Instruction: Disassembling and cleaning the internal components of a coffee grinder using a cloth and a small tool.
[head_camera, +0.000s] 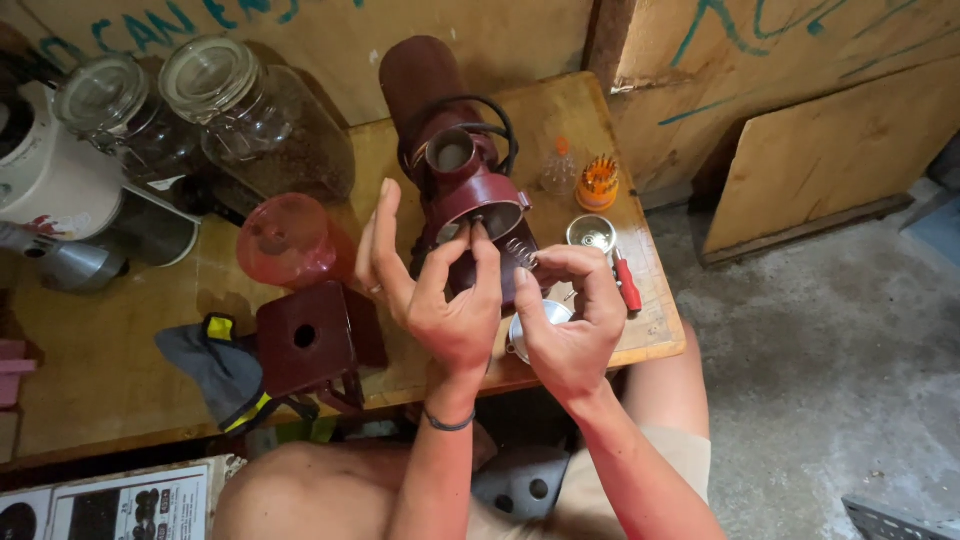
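Head view: my left hand (440, 295) steadies maroon grinder (465, 195); right hand (570, 320) pinches small spring (520, 250) at grinder's 4 o'clock; counter (120, 370) below.

glass jars (210, 110), red screwdriver (627, 283), orange bit holder (599, 181)
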